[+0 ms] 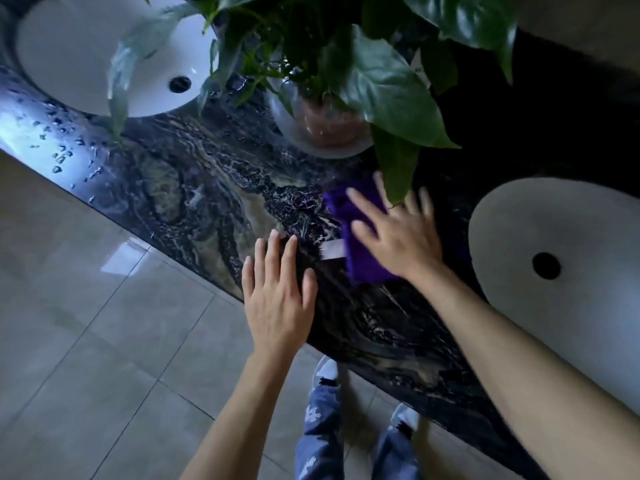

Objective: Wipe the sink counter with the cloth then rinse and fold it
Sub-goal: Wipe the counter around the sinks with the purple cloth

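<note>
A purple cloth (349, 216) with a white tag lies on the dark marbled counter (194, 188) between two white basins. My right hand (398, 233) presses flat on the cloth with spread, straight fingers, and it is blurred. My left hand (277, 292) rests flat on the counter's front edge, fingers straight, just left of the cloth and holding nothing.
One white sink (79, 57) sits at the far left, another sink (568, 271) at the right. A potted plant (325, 129) with large green leaves stands behind the cloth and overhangs it. Water drops dot the counter at the left. Grey floor tiles lie below.
</note>
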Motion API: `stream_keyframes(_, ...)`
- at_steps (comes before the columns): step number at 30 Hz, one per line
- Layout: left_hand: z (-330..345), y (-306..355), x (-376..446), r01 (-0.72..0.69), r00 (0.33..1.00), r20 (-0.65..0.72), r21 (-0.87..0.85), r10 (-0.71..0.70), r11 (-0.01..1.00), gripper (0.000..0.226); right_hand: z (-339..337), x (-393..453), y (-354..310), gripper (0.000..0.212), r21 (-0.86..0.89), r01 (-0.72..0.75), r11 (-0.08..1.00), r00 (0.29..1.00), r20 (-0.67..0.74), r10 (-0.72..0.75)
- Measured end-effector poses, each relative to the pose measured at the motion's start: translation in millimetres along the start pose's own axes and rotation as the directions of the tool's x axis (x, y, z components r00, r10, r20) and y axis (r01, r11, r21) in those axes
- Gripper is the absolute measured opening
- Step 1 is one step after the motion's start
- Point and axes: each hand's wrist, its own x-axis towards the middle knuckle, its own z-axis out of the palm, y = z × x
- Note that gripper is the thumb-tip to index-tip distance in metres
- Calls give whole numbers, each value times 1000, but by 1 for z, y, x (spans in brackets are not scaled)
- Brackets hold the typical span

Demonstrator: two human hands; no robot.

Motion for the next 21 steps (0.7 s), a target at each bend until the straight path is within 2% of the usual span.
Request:
stream_keyframes(3, 4, 2, -1, -18, 1000, 6, 79, 18, 997, 56, 1, -71, 35, 59, -36, -112, 993, 994, -16, 111)
stream_keyframes(5, 4, 1, -1, -20, 1000, 13, 103, 18, 995, 58, 6, -136, 24, 61, -32, -132, 991, 991, 6, 132)
stream_keyframes(7, 3, 1, 0, -30, 999, 14, 93, 29, 995, 60, 10, -183, -5, 64, -3, -103, 995, 994, 32, 103)
stream_keyframes(9, 1, 0, 0, -36, 999, 8, 56, 35, 998, 63, 12, -191, -39, 68, 24, -37, 999, 998, 55, 36)
stream_keyframes(12, -2, -1, 1, -14, 1000, -4, -28, 14, 1000, 65, 6, -133, -75, 69, 84, 136, 987, 989, 53, -141)
stream_keyframes(15, -3, 0, 2, 55, 998, -5, -123, -56, 991, 60, 1, -49, -83, 59, 112, 221, 969, 973, 46, -228)
stream_keyframes(18, -3, 0, 3, 76, 997, 1, -122, -76, 990, 62, -3, 9, -57, 61, 98, 200, 975, 978, 35, -204)
stream_keyframes(21, -3, -1, 1, 86, 996, 9, -89, -85, 992, 58, -5, 30, 10, 58, 48, 60, 997, 998, -21, -59)
